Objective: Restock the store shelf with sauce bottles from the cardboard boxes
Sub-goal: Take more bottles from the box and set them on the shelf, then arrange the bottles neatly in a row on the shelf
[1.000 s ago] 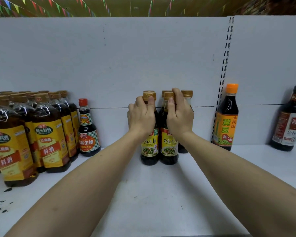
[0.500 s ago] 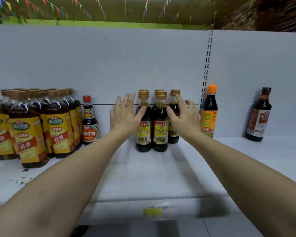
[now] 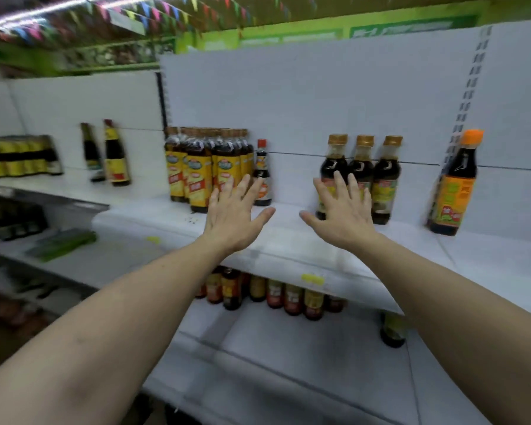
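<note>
Both arms are stretched out ahead of us, bare forearms coming up from the bottom corners and drawing in toward the middle. Our left hand (image 3: 232, 216) is spread wide, back toward us, fingers fanned and pointing up and away, thumb thrown out to the right. Nothing in it. Our right hand (image 3: 342, 216) mirrors it: flat, fingers splayed, thumb stuck out to the left, holding nothing. The two thumbs point at each other with a gap of bare white shelf (image 3: 288, 237) between them.

And there are the sauce bottles (image 3: 361, 167): three of them, gold caps, dark sauce, upright in a tight row on that shelf, near the white back panel (image 3: 288, 102). Our right fingers cross the labels of the left two as we look at them; whether they touch, we cannot tell. The third stands free to the right of the hand.

Our left fingertips overlap a block of big yellow-labelled bottles (image 3: 196, 173) and a small red-capped bottle (image 3: 262, 170) just beside it; again, contact we cannot judge. Out to the right, well apart from the trio, an orange-capped bottle (image 3: 454, 185) stands alone. Under the shelf edge, a row of smaller bottles (image 3: 273, 292) lines the lower shelf, with one dark bottle (image 3: 393, 332) on its own further right. The left side is smeared with blur; two tall bottles (image 3: 105, 151) show there.
</note>
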Action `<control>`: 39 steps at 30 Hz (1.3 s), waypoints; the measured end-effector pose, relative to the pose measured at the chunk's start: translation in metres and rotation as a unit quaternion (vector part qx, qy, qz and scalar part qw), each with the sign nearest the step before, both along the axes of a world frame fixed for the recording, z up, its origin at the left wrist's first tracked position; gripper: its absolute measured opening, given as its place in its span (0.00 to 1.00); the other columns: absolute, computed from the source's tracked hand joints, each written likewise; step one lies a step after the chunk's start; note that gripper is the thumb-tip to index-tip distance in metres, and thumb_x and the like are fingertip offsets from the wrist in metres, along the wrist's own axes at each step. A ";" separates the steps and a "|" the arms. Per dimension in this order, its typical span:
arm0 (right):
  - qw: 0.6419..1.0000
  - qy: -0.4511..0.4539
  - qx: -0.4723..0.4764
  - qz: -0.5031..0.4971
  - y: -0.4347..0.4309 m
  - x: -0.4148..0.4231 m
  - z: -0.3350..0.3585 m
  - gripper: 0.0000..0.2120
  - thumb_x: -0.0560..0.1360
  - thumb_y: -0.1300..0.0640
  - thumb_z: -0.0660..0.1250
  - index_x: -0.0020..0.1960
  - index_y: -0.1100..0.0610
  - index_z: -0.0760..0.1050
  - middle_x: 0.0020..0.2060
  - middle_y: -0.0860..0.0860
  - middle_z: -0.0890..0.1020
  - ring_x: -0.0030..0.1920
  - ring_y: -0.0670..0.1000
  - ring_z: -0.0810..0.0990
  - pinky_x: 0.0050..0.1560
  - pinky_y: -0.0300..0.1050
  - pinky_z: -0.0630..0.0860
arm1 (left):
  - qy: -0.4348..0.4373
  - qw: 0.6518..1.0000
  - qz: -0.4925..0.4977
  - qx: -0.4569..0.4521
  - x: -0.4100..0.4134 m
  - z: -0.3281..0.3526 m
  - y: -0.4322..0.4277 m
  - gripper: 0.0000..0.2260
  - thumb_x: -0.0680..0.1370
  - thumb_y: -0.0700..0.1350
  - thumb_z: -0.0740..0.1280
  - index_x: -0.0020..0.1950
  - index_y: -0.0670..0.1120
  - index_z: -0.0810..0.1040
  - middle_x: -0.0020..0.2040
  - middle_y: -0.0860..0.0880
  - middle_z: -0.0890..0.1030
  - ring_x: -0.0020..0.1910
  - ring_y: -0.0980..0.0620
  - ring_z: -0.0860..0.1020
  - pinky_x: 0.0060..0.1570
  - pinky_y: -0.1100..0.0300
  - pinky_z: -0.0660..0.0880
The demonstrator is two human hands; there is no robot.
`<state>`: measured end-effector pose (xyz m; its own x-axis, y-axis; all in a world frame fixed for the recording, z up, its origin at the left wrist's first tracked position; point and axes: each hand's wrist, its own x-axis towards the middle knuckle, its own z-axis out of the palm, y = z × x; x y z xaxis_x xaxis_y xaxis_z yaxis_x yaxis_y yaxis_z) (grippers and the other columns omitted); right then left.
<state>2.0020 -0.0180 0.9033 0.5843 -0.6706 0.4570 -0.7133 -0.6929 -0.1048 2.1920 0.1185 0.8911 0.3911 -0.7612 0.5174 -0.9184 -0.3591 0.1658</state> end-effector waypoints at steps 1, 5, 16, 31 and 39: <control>1.000 0.012 -0.001 0.017 0.013 0.013 -0.005 0.39 0.79 0.28 0.51 0.83 0.41 0.42 0.83 0.53 0.39 0.82 0.58 0.34 0.79 0.66 0.39 | 0.004 1.000 0.019 0.008 0.008 -0.004 0.019 0.33 0.83 0.68 0.51 0.85 0.59 0.47 0.85 0.54 0.47 0.84 0.48 0.41 0.81 0.42 0.43; 0.995 0.034 -0.007 0.093 0.072 0.072 -0.026 0.37 0.81 0.29 0.49 0.84 0.44 0.44 0.84 0.55 0.42 0.82 0.58 0.36 0.80 0.64 0.39 | 0.022 0.995 0.097 0.031 0.045 -0.023 0.100 0.33 0.83 0.68 0.51 0.85 0.58 0.47 0.85 0.52 0.47 0.84 0.46 0.42 0.80 0.40 0.43; 0.950 0.113 0.036 0.288 0.307 0.290 -0.109 0.38 0.81 0.30 0.52 0.84 0.45 0.47 0.84 0.56 0.44 0.83 0.59 0.39 0.80 0.64 0.42 | 0.096 0.951 0.279 0.098 0.184 -0.115 0.378 0.34 0.82 0.70 0.49 0.85 0.58 0.46 0.86 0.51 0.46 0.84 0.45 0.41 0.81 0.40 0.44; 0.842 0.269 0.119 0.452 0.564 0.506 -0.266 0.40 0.79 0.29 0.56 0.84 0.44 0.46 0.84 0.53 0.44 0.83 0.59 0.43 0.80 0.63 0.49 | 0.302 0.810 0.489 0.115 0.310 -0.274 0.649 0.35 0.81 0.70 0.52 0.85 0.58 0.48 0.86 0.50 0.45 0.84 0.44 0.42 0.80 0.40 0.47; 0.736 0.399 0.159 0.523 0.604 0.612 -0.387 0.40 0.80 0.32 0.61 0.83 0.48 0.50 0.83 0.57 0.45 0.82 0.63 0.46 0.80 0.63 0.55 | 0.410 0.707 0.563 0.124 0.358 -0.394 0.687 0.40 0.80 0.67 0.62 0.85 0.53 0.49 0.85 0.45 0.47 0.83 0.39 0.47 0.79 0.41 0.55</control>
<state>2.6142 0.5862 0.5159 0.8537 0.3390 -0.3953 0.2720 -0.9376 -0.2167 2.5498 0.8051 0.4970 0.9121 0.2436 -0.3299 0.3411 -0.8972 0.2804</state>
